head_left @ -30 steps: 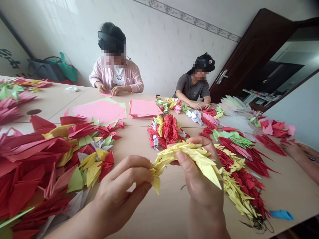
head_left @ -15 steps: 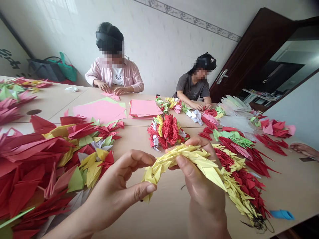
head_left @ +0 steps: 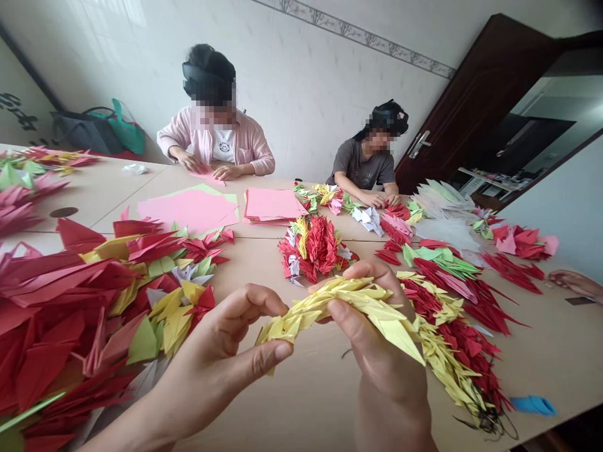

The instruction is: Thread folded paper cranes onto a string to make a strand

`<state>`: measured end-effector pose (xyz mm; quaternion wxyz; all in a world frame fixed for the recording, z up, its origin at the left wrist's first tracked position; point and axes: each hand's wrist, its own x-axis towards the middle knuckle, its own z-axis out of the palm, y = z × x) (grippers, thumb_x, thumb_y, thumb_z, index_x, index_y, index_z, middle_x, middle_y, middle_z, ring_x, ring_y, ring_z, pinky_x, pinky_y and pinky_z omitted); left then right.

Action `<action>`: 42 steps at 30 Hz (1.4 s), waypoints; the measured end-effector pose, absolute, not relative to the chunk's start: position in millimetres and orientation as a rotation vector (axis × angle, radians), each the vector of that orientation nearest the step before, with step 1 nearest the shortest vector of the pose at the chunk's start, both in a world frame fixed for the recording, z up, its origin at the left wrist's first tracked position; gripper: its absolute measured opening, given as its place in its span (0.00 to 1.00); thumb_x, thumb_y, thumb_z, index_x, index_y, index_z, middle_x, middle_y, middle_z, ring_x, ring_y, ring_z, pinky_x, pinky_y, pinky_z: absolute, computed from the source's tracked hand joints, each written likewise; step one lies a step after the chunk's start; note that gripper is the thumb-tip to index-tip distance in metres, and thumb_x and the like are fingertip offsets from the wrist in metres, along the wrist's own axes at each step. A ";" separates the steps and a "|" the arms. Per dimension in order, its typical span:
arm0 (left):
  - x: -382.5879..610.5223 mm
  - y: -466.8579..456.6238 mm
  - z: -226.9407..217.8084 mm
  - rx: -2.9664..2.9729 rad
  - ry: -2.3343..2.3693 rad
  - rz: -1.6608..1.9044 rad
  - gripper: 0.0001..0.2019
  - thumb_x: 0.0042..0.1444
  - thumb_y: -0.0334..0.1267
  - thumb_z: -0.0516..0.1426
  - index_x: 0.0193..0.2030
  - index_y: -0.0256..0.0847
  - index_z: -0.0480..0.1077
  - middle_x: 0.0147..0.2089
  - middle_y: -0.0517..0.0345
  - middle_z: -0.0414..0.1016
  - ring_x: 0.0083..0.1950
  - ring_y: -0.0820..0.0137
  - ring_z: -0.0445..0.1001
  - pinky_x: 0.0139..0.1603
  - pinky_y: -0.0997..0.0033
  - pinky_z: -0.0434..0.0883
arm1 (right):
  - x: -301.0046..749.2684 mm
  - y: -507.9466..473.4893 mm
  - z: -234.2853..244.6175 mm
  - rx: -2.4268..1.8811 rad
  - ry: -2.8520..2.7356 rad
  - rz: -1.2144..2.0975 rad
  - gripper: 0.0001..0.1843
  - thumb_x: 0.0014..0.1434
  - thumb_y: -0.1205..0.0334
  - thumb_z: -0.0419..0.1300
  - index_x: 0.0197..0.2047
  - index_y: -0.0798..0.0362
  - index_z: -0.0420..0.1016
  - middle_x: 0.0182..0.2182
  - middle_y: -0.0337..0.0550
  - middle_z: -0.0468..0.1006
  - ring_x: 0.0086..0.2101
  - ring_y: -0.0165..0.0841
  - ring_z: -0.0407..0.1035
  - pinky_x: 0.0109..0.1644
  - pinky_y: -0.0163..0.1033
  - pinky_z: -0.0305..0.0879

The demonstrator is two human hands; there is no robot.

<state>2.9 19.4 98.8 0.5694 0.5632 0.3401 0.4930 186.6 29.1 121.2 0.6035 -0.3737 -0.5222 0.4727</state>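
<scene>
A strand of yellow folded-paper pieces [head_left: 348, 298], nested one into another, is stretched between my hands above the table. My right hand [head_left: 377, 333] wraps round its right part, thumb pressed on the near side. At the strand's left end, my left hand [head_left: 240, 345] pinches it between thumb and fingers. Beyond my right hand lie longer yellow paper strands [head_left: 450, 361] beside red ones [head_left: 475, 348], with dark cord ends at their near tips. A bundle of red folded paper strands [head_left: 325, 245] sits just past my hands.
Loose red, yellow and green folded paper [head_left: 94, 289] heaps up on the left. Pink paper sheets [head_left: 273, 204] are stacked farther back. Two people sit across the table, folding or handling paper. Another person's hand [head_left: 577, 282] rests at the right edge, above a blue object [head_left: 532, 405].
The yellow strand's left end has shifted slightly left and up, now lying more level. Both hands keep their grip. Across the table, the person in pink has moved the hands a little.
</scene>
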 end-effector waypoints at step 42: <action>6.3 48.9 56.4 1.435 1.033 0.775 0.13 0.62 0.49 0.55 0.49 0.46 0.63 0.39 0.61 0.72 0.28 0.76 0.62 0.25 0.78 0.63 | 194.7 58.1 74.2 -0.936 -1.226 1.598 0.21 0.52 0.66 0.69 0.45 0.48 0.65 0.32 0.32 0.74 0.31 0.26 0.69 0.39 0.34 0.68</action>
